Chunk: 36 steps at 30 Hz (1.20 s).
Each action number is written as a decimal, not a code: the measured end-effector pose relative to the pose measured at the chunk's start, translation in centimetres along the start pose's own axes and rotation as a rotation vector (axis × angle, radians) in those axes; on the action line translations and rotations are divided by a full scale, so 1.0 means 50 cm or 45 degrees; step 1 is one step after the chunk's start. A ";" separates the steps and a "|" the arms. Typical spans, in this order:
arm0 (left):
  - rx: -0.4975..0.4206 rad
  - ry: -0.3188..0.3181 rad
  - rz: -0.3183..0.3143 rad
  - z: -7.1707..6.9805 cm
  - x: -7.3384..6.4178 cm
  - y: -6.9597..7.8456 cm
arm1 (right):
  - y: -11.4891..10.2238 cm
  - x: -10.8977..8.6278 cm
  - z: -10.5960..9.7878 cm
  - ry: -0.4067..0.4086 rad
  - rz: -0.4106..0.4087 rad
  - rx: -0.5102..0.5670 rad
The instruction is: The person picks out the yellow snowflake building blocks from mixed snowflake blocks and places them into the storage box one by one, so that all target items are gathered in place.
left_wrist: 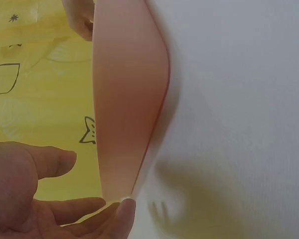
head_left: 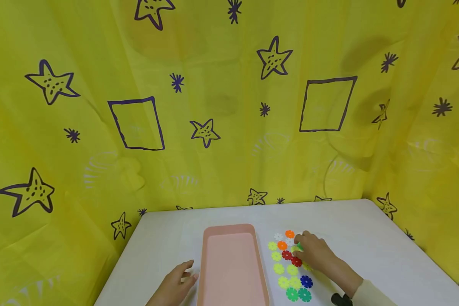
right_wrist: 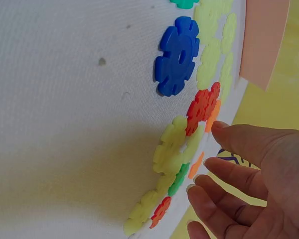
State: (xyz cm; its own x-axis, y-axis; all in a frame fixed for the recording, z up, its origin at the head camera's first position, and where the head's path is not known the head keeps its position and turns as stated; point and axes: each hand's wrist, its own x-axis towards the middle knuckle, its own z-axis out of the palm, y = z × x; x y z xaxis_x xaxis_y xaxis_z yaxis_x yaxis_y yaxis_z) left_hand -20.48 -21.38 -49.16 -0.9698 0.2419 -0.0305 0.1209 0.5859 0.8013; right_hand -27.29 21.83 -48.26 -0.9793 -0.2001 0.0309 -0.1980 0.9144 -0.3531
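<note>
Slotted plastic discs, flower-like in outline, lie flat in a loose group on the white table. Among them are several yellow discs (head_left: 279,268), red discs (head_left: 296,261), orange discs (head_left: 282,245), pale white discs (head_left: 278,236), green discs (head_left: 292,294) and one blue disc (head_left: 306,281). My right hand (head_left: 315,250) hovers over the far right of this group, fingers spread loosely; the right wrist view shows nothing between thumb and fingers. A pink tray (head_left: 232,229) stands left of the discs. Beside its left wall is my left hand (head_left: 176,284), relaxed and holding nothing; whether its fingertips touch the tray, I cannot tell.
The white table (head_left: 336,221) ends at a yellow curtain (head_left: 229,170) printed with stars and squares, which closes off the back and both sides. A black object (head_left: 341,299) shows below the right wrist.
</note>
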 end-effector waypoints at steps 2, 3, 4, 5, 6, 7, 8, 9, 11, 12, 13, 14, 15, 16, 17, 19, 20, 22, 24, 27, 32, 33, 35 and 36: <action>-0.022 -0.029 -0.007 0.000 0.002 0.003 | 0.000 0.002 0.002 -0.003 0.007 -0.003; -0.041 -0.047 -0.002 0.000 0.003 0.003 | 0.000 0.003 0.003 -0.005 0.012 -0.003; -0.062 -0.064 0.007 0.000 0.003 0.003 | 0.000 0.005 0.004 -0.007 0.014 -0.007; -0.084 -0.084 0.013 0.000 0.004 0.003 | 0.001 0.006 0.005 -0.010 0.014 -0.013; -0.111 -0.103 0.022 0.000 0.004 0.002 | 0.002 0.008 0.007 -0.014 0.018 -0.016; -0.143 -0.119 0.036 0.001 0.005 0.001 | 0.003 0.009 0.009 -0.020 0.020 -0.019; -0.175 -0.135 0.052 0.001 0.005 -0.001 | 0.003 0.010 0.010 -0.023 0.019 -0.022; -0.205 -0.149 0.062 0.001 0.006 -0.001 | 0.004 0.010 0.011 -0.026 0.018 -0.023; -0.256 -0.174 0.071 0.002 0.008 -0.002 | 0.005 0.011 0.013 -0.036 0.019 -0.023; -0.286 -0.187 0.076 0.003 0.009 -0.003 | 0.006 0.012 0.013 -0.042 0.022 -0.020; -0.311 -0.199 0.077 0.004 0.010 -0.003 | 0.006 0.012 0.013 -0.047 0.026 -0.016; -0.332 -0.210 0.077 0.005 0.011 -0.004 | 0.007 0.013 0.014 -0.052 0.029 -0.012; -0.351 -0.221 0.077 0.006 0.012 -0.005 | 0.007 0.014 0.014 -0.059 0.033 -0.006; -0.369 -0.232 0.075 0.007 0.012 -0.006 | 0.007 0.014 0.014 -0.063 0.036 -0.001; -0.384 -0.242 0.074 0.007 0.013 -0.007 | 0.007 0.015 0.014 -0.067 0.041 0.006; -0.411 -0.256 0.067 0.008 0.014 -0.008 | 0.008 0.016 0.014 -0.074 0.045 0.014; -0.416 -0.261 0.067 0.009 0.015 -0.009 | 0.008 0.017 0.014 -0.077 0.046 0.015; -0.423 -0.268 0.068 0.009 0.016 -0.011 | 0.007 0.017 0.014 -0.078 0.050 0.024; -0.428 -0.276 0.071 0.009 0.017 -0.012 | 0.006 0.019 0.013 -0.082 0.050 0.022; -0.428 -0.286 0.077 0.010 0.017 -0.014 | 0.004 0.020 0.011 -0.085 0.053 0.028; -0.435 -0.288 0.086 0.011 0.017 -0.015 | 0.002 0.023 0.009 -0.100 0.068 0.038; -0.436 -0.288 0.088 0.012 0.017 -0.015 | 0.002 0.023 0.009 -0.103 0.076 0.045; -0.441 -0.290 0.091 0.013 0.017 -0.014 | 0.001 0.025 0.009 -0.108 0.091 0.053; -0.447 -0.292 0.088 0.013 0.016 -0.013 | 0.001 0.025 0.009 -0.108 0.098 0.059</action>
State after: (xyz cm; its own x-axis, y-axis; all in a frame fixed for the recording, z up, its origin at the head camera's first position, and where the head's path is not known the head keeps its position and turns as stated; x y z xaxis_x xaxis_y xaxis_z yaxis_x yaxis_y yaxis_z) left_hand -21.21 -21.06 -50.11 -0.8850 0.4603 -0.0698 0.0660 0.2725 0.9599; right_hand -28.49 21.45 -48.66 -0.9840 -0.1606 -0.0768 -0.1180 0.9113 -0.3944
